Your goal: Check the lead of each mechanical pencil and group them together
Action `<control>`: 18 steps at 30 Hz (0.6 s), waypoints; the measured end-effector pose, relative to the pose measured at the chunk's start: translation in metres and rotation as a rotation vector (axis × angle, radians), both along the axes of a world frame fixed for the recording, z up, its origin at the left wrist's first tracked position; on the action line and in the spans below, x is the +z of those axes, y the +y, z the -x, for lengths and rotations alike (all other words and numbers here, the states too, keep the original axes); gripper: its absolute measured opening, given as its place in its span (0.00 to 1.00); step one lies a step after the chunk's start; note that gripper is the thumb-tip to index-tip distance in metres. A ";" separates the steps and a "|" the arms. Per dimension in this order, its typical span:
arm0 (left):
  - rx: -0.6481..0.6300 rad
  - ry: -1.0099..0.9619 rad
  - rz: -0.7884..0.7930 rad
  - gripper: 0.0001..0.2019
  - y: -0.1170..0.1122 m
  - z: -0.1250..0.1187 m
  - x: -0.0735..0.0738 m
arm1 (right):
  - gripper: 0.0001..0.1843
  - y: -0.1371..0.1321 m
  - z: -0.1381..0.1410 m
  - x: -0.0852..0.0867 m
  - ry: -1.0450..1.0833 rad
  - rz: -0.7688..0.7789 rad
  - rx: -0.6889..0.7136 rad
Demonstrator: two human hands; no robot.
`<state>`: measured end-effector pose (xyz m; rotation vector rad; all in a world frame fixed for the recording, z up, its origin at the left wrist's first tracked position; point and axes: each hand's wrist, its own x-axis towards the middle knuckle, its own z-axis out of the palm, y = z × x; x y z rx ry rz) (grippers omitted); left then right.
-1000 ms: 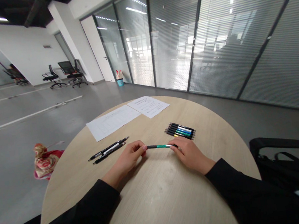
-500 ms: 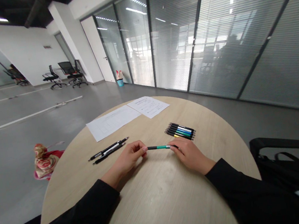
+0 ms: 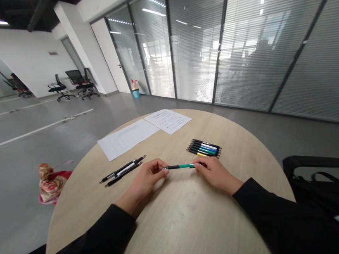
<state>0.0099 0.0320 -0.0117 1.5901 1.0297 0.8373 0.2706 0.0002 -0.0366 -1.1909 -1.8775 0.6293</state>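
Observation:
A green and black pen [image 3: 182,166] is stretched level between my two hands, just over the wooden table. My left hand [image 3: 152,175] pinches its black grip end between thumb and fingers. At the other end, my right hand [image 3: 213,172] pinches the pen, and the fingers hide that tip. Beyond my right hand lies a neat row of several pens [image 3: 205,148] with black, white, blue, green and yellow barrels. To the left of my left hand rest a few black and white pens [image 3: 123,170], lying loosely side by side at a slant.
The round table [image 3: 183,233] carries two printed paper sheets [image 3: 131,137] [image 3: 170,120] at its far edge. A black chair [image 3: 321,165] with a bag stands at the right. On the floor at the left sits a red patterned bag [image 3: 50,182].
The pen has shifted slightly within my hands: its tip now shows past my left fingers, and the right fingers have changed their hold. The other pens and the papers lie unmoved.

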 end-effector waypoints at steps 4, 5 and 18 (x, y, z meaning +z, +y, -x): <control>0.064 0.018 -0.024 0.11 -0.001 -0.001 -0.003 | 0.11 0.000 0.001 -0.001 0.010 0.005 -0.016; 0.072 0.022 -0.024 0.10 -0.001 -0.001 -0.003 | 0.11 0.000 0.001 -0.001 0.011 0.010 -0.012; 0.106 0.196 -0.078 0.23 -0.003 0.000 0.004 | 0.10 -0.001 0.001 0.002 0.051 0.033 0.030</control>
